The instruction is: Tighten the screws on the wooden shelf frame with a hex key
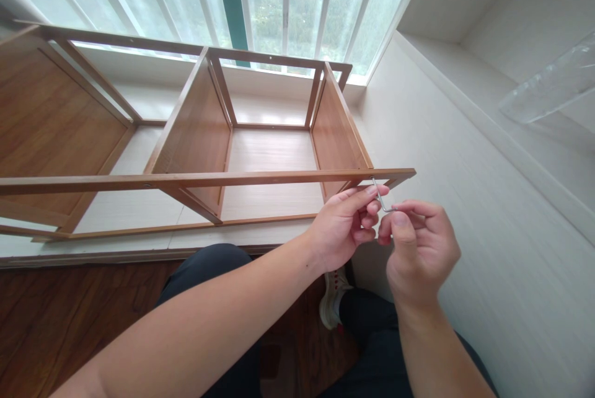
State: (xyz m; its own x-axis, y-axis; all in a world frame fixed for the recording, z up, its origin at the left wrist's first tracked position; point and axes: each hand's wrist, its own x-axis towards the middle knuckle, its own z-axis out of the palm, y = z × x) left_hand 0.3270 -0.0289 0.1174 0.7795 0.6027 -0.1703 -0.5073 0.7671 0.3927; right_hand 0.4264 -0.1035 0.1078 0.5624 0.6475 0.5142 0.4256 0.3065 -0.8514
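A wooden shelf frame [195, 180] lies on its side on a white ledge below a barred window. A small metal hex key [381, 198] is set into the right end of the frame's near rail [393, 173]. My left hand [346, 224] pinches the key's upright part just under the rail. My right hand [418, 249] grips the key's short bent end between thumb and fingers. Both hands meet at the key, close to the white wall.
The white wall [488, 249] stands close on the right, with a clear plastic piece [548, 85] above. Dark wood floor [69, 317] lies under my legs [209, 274], and a white shoe [332, 302] shows between them. Shelf panels [195, 131] divide the frame.
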